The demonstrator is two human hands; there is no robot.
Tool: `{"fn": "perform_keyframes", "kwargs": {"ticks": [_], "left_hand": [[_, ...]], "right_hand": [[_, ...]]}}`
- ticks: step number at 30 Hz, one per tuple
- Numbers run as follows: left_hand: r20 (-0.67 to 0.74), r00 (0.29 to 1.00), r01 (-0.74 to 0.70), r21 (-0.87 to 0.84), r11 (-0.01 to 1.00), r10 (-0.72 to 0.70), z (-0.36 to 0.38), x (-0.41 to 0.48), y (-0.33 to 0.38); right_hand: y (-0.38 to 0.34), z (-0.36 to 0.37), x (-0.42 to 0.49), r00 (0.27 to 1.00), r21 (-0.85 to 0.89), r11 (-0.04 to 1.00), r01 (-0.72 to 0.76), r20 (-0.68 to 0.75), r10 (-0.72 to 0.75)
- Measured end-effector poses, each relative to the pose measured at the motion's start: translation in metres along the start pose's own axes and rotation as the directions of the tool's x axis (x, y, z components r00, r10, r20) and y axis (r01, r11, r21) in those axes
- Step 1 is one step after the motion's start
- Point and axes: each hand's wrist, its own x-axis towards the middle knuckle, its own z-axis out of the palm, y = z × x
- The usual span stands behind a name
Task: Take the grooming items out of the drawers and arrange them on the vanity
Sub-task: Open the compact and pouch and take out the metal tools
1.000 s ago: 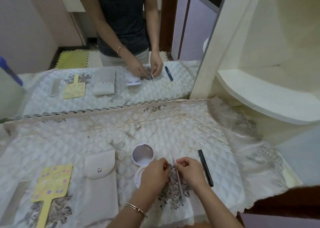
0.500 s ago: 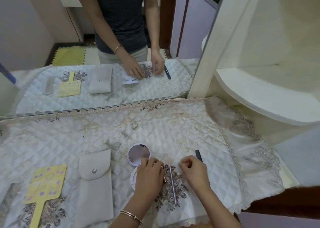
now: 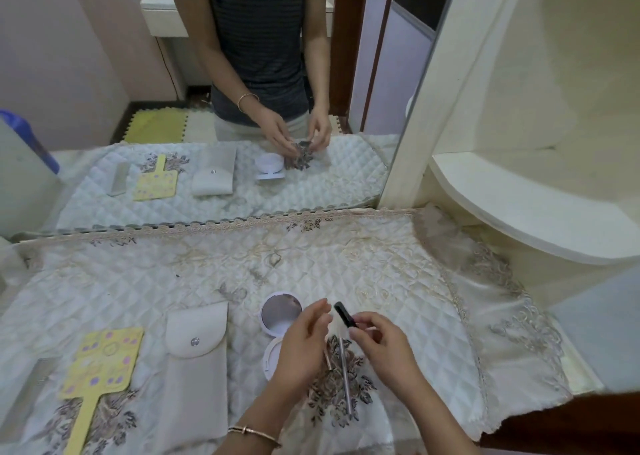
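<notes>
My right hand holds a slim black pencil lifted off the quilted vanity cover, its tip pointing up and left. My left hand hovers beside it, fingers apart, holding nothing. Below the hands a thin silver stick lies on the floral embroidery, with a short rose-gold piece next to it. An open white compact mirror sits just left of my left hand. Further left lie a beige snap pouch, a yellow paddle brush and a comb.
A large mirror stands behind the vanity and reflects me and the items. A cream curved shelf juts out at the right. The cloth's lace edge hangs over the dark wooden front edge at the right.
My right hand has picked the black pencil up from the cloth. My left hand has let go and lifted off the silver stick, which now lies flat.
</notes>
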Motion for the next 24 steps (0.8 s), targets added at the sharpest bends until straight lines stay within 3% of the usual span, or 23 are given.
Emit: {"fn": "perform_keyframes", "kwargs": {"ticks": [7,12,14,16,18,20,24], "left_hand": [[0.017,1.000,0.020,-0.142,0.990,-0.018,-0.006,-0.004,0.010],[0.008,0.993,0.115,-0.295,0.948,-0.118,0.003,0.002,0.019],[-0.057,0.984,0.126,-0.451,0.883,-0.170,0.003,0.011,0.031],[-0.175,0.971,0.059,-0.489,0.870,-0.164,-0.008,0.029,0.049],[-0.191,0.979,-0.008,-0.404,0.915,-0.076,-0.021,0.045,0.065],[-0.097,0.994,0.017,-0.228,0.973,-0.040,-0.015,0.049,0.065],[0.109,0.991,0.042,0.264,0.963,-0.074,0.033,0.028,0.022]], "right_hand": [[-0.016,-0.004,-0.014,0.986,0.138,0.988,-0.066,0.158,0.044],[-0.017,-0.010,-0.015,0.996,0.079,0.996,-0.029,0.082,0.023],[-0.011,-0.018,-0.017,0.999,0.003,1.000,-0.029,0.043,0.029],[0.006,-0.029,-0.025,0.994,-0.018,0.994,-0.107,-0.027,0.106],[0.025,-0.045,-0.033,0.967,0.067,0.980,-0.187,-0.161,0.195],[0.034,-0.058,-0.033,0.941,0.100,0.972,-0.211,-0.249,0.230],[0.029,-0.060,-0.016,0.955,0.096,0.972,-0.215,-0.187,0.230]]}}
